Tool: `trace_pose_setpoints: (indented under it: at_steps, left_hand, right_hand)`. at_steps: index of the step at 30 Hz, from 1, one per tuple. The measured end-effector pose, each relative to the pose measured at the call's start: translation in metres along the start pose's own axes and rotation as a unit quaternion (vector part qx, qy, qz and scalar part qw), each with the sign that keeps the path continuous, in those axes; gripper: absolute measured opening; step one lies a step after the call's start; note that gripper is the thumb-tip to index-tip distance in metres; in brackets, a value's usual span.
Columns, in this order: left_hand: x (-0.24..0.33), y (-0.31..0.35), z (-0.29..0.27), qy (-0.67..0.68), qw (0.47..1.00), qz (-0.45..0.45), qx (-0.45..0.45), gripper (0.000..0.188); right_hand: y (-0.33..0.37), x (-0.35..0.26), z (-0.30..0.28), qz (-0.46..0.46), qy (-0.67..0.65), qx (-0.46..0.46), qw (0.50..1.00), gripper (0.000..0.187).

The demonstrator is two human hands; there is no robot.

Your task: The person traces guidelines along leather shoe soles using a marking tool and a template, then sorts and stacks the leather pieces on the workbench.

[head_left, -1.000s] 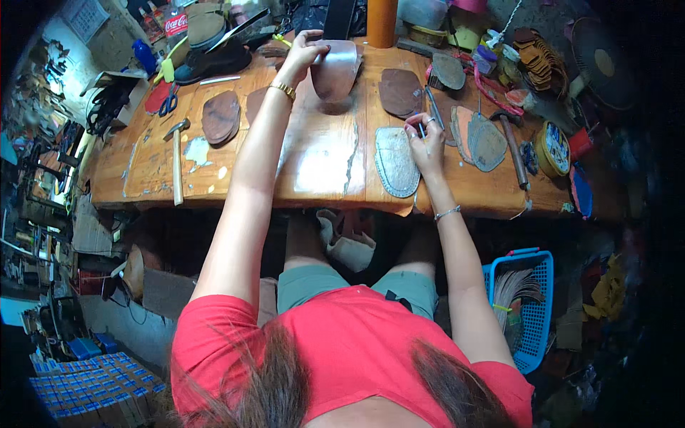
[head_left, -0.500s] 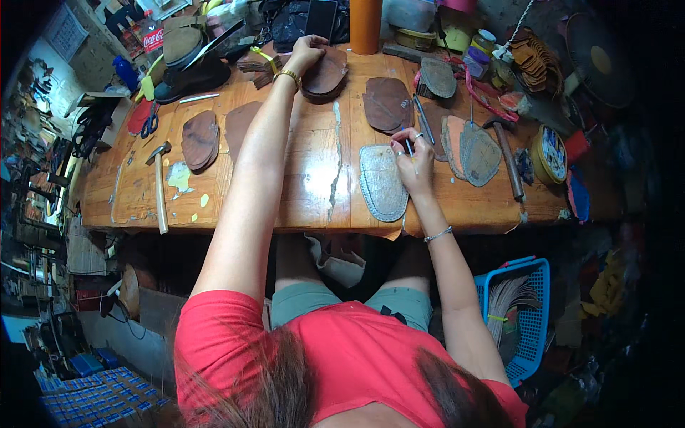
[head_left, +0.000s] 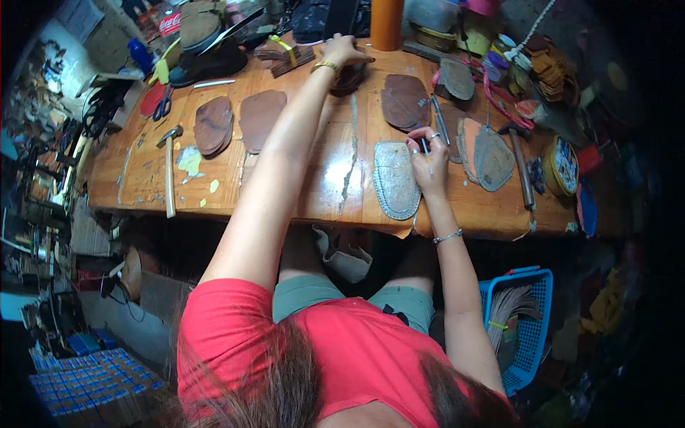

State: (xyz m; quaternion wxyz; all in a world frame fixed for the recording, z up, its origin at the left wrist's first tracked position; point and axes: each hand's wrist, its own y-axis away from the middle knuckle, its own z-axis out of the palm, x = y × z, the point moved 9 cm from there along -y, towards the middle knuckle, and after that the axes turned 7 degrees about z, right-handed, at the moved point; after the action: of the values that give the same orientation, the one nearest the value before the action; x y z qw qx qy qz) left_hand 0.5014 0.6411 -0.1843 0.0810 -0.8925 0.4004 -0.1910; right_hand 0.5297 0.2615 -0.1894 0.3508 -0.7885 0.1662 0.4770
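My left hand point(head_left: 344, 53) reaches to the far middle of the bench, its fingers spread over a stack of dark brown leather pieces point(head_left: 349, 80) and hiding much of it. My right hand point(head_left: 432, 162) is closed on a slim pen point(head_left: 425, 146), above the right edge of a silver-grey, sole-shaped template point(head_left: 397, 182) with a stitched-looking rim. Brown leather pieces point(head_left: 405, 102) lie just beyond that hand. More rounded leather pieces point(head_left: 214, 127) and a single brown piece point(head_left: 262, 120) lie left of the middle.
A claw hammer point(head_left: 170, 171) lies at the left, another hammer point(head_left: 519, 167) at the right. Scissors point(head_left: 163, 105), a dark shoe point(head_left: 214, 65) and an orange cylinder point(head_left: 386, 25) stand farther back. Grey templates point(head_left: 492, 158) and a round tin point(head_left: 561, 165) are at right; a blue basket point(head_left: 531, 342) sits below.
My left hand has shifted from the leather stack's far edge to over its top, its fingers spreading. The right hand keeps its pen beside the template. The whole view has swung slightly.
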Motion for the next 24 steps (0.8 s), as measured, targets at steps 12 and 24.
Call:
trace_pose_setpoints:
  at_steps: [12, 24]
  left_hand:
    - [0.003, 0.02, -0.014, -0.008, 1.0, -0.02, -0.003, 0.082]
    - [0.065, 0.231, -0.111, 0.293, 0.936, 0.183, 0.058, 0.059]
  right_hand:
    - [-0.002, -0.001, 0.002, -0.014, 0.009, 0.01, 1.0, 0.007]
    - [-0.003, 0.01, -0.005, -0.017, 0.027, 0.016, 0.999, 0.011]
